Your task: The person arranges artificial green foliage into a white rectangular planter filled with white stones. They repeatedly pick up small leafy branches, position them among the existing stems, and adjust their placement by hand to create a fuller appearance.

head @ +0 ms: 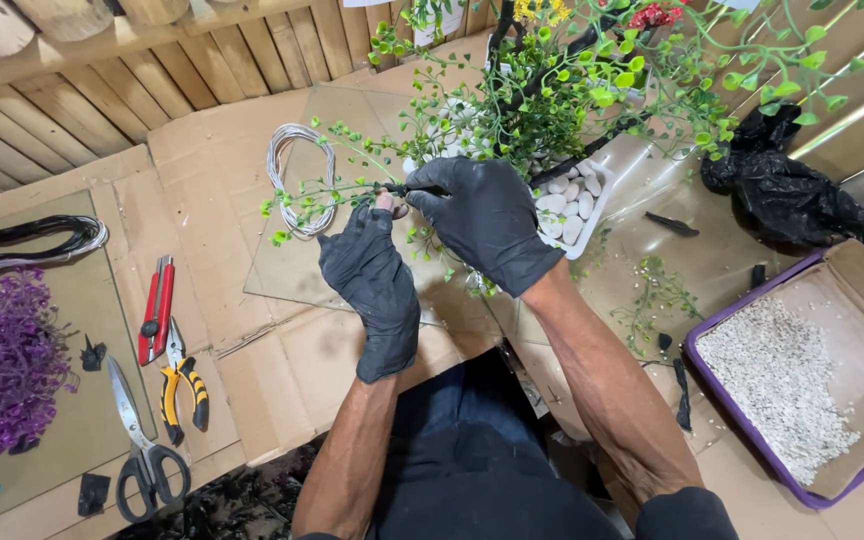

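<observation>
Both my hands wear black gloves and meet at the centre of the head view. My left hand (374, 285) pinches a thin artificial branch (327, 192) with small green leaves; one fingertip pokes out of the glove. My right hand (484, 220) grips the same branch's dark stem just to the right. The branch belongs to a small artificial tree (562, 75) with green foliage, standing in a white pot filled with white pebbles (570, 205).
A coil of white wire (300, 170) lies on cardboard behind the branch. At left lie a red utility knife (156, 308), yellow-handled pliers (180, 385), scissors (140, 440), purple foliage (2, 365) and black wire (22, 240). At right, a gravel box (787, 385) and black bag (787, 195).
</observation>
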